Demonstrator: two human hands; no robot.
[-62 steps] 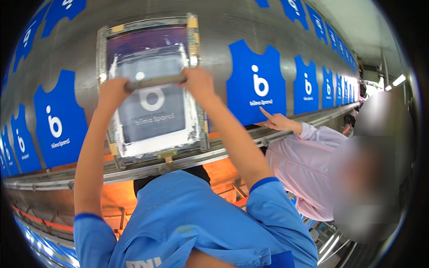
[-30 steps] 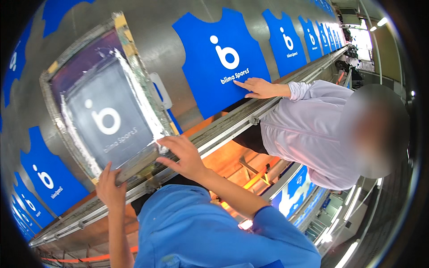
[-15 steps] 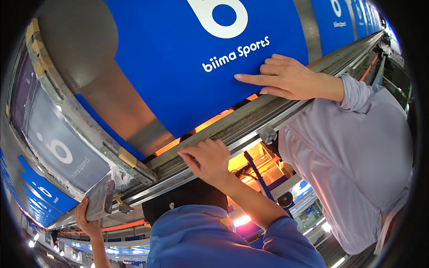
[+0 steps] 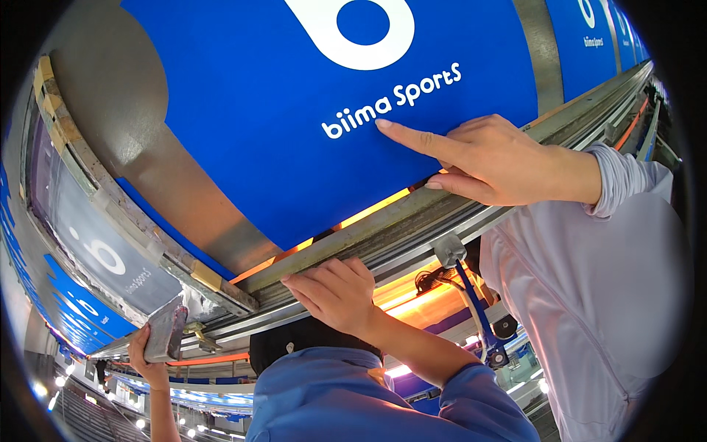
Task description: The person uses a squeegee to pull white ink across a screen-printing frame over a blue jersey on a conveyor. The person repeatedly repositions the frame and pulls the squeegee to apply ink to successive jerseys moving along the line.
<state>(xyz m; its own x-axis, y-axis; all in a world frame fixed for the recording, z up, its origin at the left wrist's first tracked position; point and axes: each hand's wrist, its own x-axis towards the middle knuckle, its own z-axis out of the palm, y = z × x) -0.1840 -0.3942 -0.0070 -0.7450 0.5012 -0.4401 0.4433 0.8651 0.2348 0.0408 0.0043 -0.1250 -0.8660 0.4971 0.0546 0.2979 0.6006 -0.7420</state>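
My left hand (image 4: 143,350) grips a grey squeegee (image 4: 164,331) at the lower end of a printing screen (image 4: 88,228), which has a white-streaked mesh and a taped metal frame. My right hand (image 4: 328,291), empty with loosely bent fingers apart, rests on the edge of the long rail (image 4: 412,228) below a large blue bib-shaped fabric piece (image 4: 250,162) bearing a white printed logo and lettering. A co-worker's hand (image 4: 479,162) points with its index finger at that white lettering, the fingertip at or very close to the print.
More printed blue pieces (image 4: 589,59) line the metal bed (image 4: 125,96) to the right, others at the far left. The co-worker's pale sleeve and torso (image 4: 560,309) fill the lower right. A blue bracket with wheels (image 4: 486,331) hangs beneath the rail.
My right hand has released the squeegee and moved right onto the rail; my left still grips it. The view has swung toward the pointed-at piece. The co-worker's finger has shifted up to the lettering.
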